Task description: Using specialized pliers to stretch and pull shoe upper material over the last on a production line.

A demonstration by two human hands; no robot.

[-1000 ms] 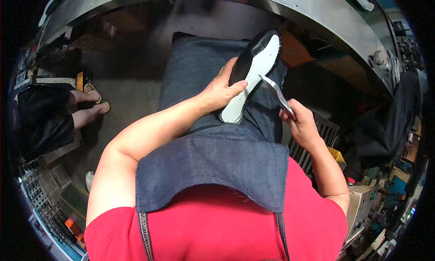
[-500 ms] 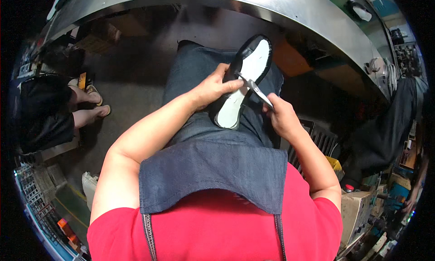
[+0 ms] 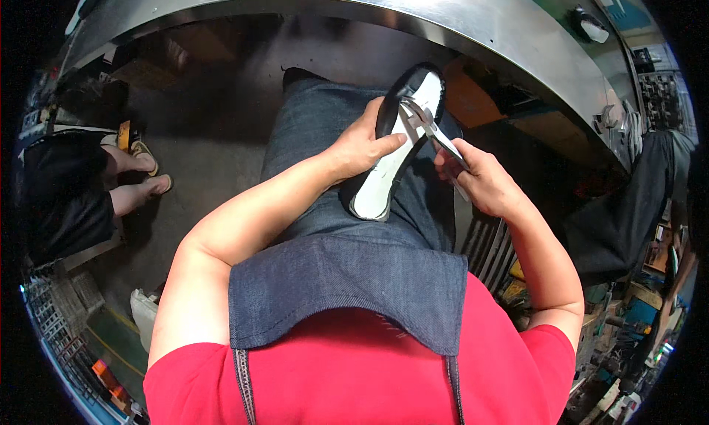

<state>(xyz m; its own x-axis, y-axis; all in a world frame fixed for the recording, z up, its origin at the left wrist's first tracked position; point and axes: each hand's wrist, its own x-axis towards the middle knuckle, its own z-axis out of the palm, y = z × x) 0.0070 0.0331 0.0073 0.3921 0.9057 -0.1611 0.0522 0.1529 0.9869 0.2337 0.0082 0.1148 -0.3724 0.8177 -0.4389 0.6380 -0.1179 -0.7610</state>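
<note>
- A black shoe [image 3: 395, 148] with a white inside lies on the person's lap, on the blue denim apron [image 3: 347, 277]. Its toe points up and away from the person, toward the curved metal surface [image 3: 413, 15].
- The left hand [image 3: 362, 146] wraps around the left side of the shoe. The fingers are curled over its black edge and hold it tight.
- The right hand [image 3: 480, 177] is closed around the handles of a metal tool [image 3: 436, 133] that looks like pliers.
- The tip of the tool touches the white part of the shoe, near the toe end.
- Both hands are close together, one on each side of the shoe.
- The person wears a red shirt [image 3: 354, 381] under the apron.
- On the left, another person's bare feet in sandals [image 3: 144, 174] rest on the floor, well apart from the shoe.
- On the right, dark cloth [image 3: 628, 203] hangs near the edge of the metal surface.
- Small colourful things lie low on the right, too blurry to tell.
</note>
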